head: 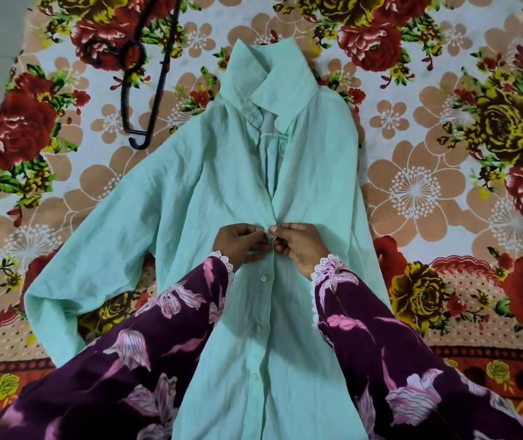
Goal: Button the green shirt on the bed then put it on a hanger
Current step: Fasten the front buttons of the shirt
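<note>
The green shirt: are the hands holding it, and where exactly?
Yes. The left hand and right hand pinch the green shirt at its front opening, about halfway up, at a button. The hanger lies untouched.

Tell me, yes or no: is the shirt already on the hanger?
No, the black hanger lies bare on the bedspread beside the green shirt, which is spread flat while both hands work its front.

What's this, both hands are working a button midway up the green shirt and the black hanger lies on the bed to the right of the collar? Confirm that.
One detail is off. In the head view the black hanger lies on the bed to the left of the collar, not the right. The rest stands: the left hand and right hand are both working a button midway up the green shirt.
</note>
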